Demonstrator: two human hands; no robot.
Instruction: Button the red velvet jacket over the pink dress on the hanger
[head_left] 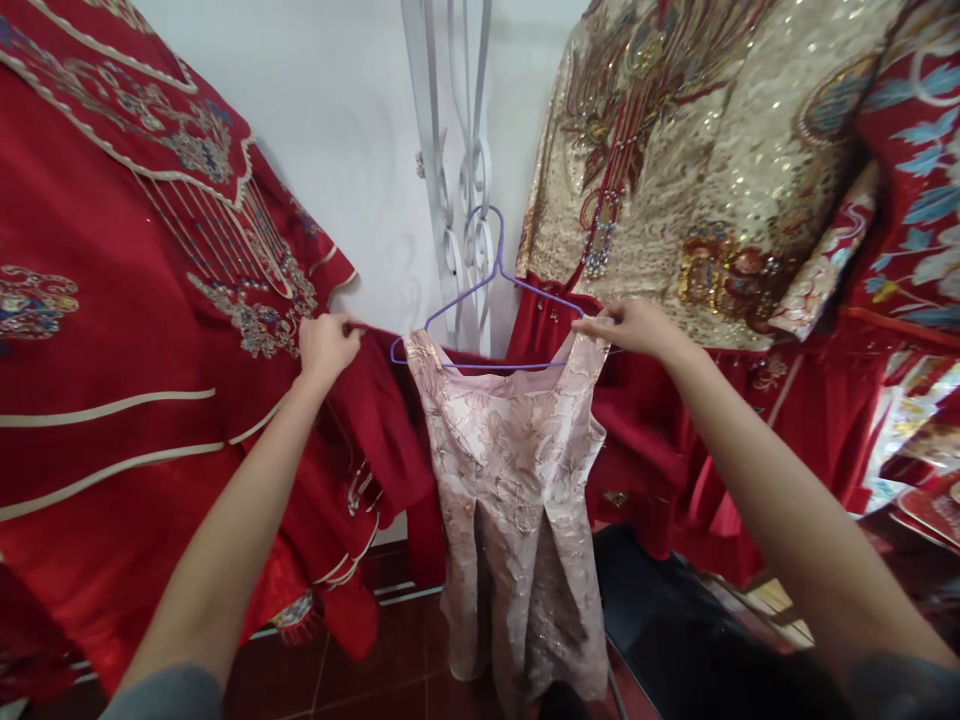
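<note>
A pale pink brocade dress (510, 440) with wide shoulder straps hangs upright from a purple hanger (469, 292), its skirt reaching down toward the floor. My right hand (634, 328) pinches the dress's right shoulder strap near the hanger's end. To the left of the other strap, and apart from it, is my left hand (328, 348), thumb and fingers closed together. Dark red cloth (386, 430) lies directly behind and beside those fingertips; I cannot tell whether they grip it.
Red embroidered garments (97, 240) with white trim fill the left side. A gold sequined jacket (675, 160) hangs at upper right, beside a red garment with blue flowers (919, 190). A white metal scrollwork stand (450, 170) rises behind the hanger. A black object (667, 630) lies lower right on dark red tiles (375, 660).
</note>
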